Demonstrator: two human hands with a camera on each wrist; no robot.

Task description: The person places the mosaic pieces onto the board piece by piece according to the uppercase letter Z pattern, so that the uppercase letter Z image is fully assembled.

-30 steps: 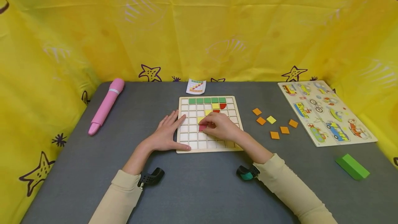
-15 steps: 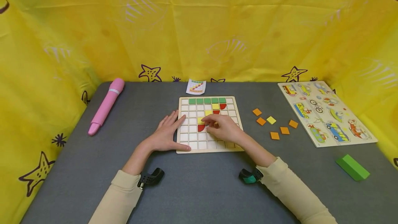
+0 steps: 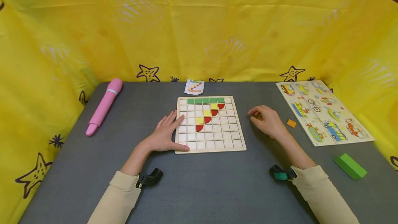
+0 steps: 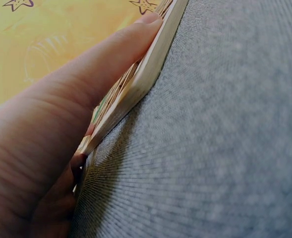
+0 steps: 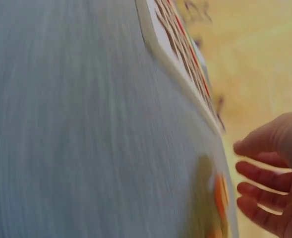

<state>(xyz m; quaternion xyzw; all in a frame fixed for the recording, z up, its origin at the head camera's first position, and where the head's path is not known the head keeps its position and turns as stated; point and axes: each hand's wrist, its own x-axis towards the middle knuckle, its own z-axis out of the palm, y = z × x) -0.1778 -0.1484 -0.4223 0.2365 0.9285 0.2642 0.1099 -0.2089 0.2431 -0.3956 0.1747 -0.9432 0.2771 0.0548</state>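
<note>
A wooden grid board [image 3: 222, 136] lies mid-table in the head view. Green square tiles [image 3: 205, 100] line its top row; below, yellow squares [image 3: 199, 120] and red quarter-round tiles [image 3: 199, 127] step down diagonally to the left. My left hand [image 3: 164, 134] rests with spread fingers at the board's left edge, its thumb on the lower left corner, as the left wrist view also shows. To the board's right, my right hand [image 3: 268, 121] hovers over the loose orange tiles and hides most of them. In the right wrist view its fingers [image 5: 264, 201] are loosely bent, holding nothing.
A small pattern card [image 3: 194, 86] lies behind the board. On the left is a pink microphone-shaped toy [image 3: 105, 106]. A picture puzzle board [image 3: 323, 113] and a green block [image 3: 350, 166] lie at right; one orange tile [image 3: 291, 123] shows near the puzzle.
My right hand has let go of a red quarter-round tile in the grid and moved right, over the loose tiles. My left hand has stayed on the board.
</note>
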